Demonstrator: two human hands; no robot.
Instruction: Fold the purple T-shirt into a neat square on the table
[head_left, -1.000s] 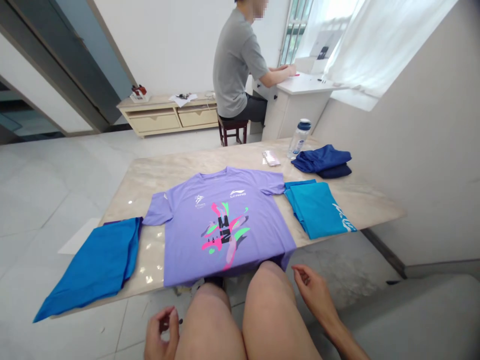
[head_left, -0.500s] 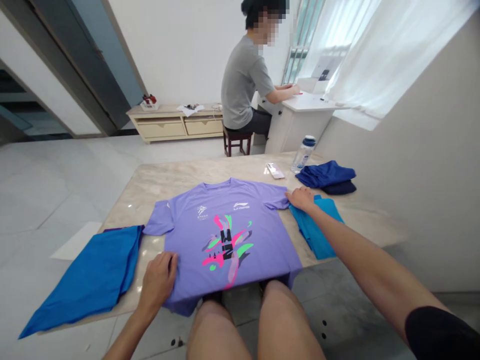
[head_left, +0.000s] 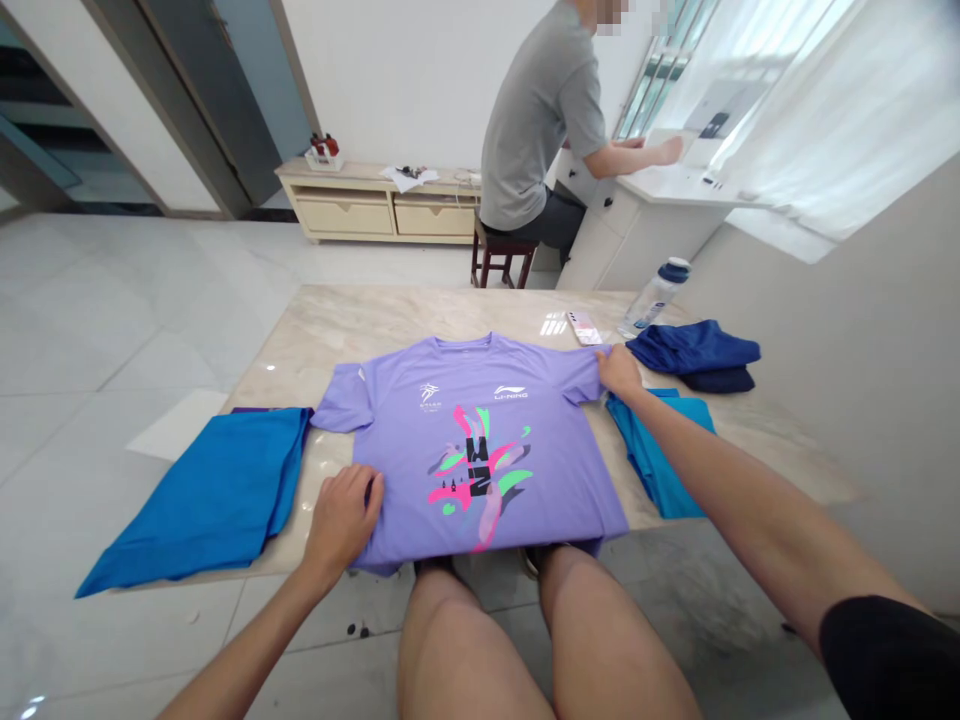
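A purple T-shirt (head_left: 465, 440) with a pink, green and black print lies flat, front up, on the marble table (head_left: 360, 330), its hem hanging over the near edge. My left hand (head_left: 343, 518) grips the shirt's lower left hem corner, fingers curled over the cloth. My right hand (head_left: 619, 371) is closed on the tip of the shirt's right sleeve. A folded teal garment (head_left: 664, 465) lies under my right forearm. My bare knees show below the table edge.
A blue garment (head_left: 202, 495) lies on the table's left end. A dark blue folded pile (head_left: 694, 352), a water bottle (head_left: 654, 297) and a phone (head_left: 583, 327) sit at the far right. A person in a grey shirt (head_left: 540, 120) sits at a white desk beyond. A low cabinet (head_left: 375, 205) stands by the wall.
Both hands rose from beside my knees onto the shirt: the left took the hem corner, the right took the right sleeve. The camera view shifted slightly.
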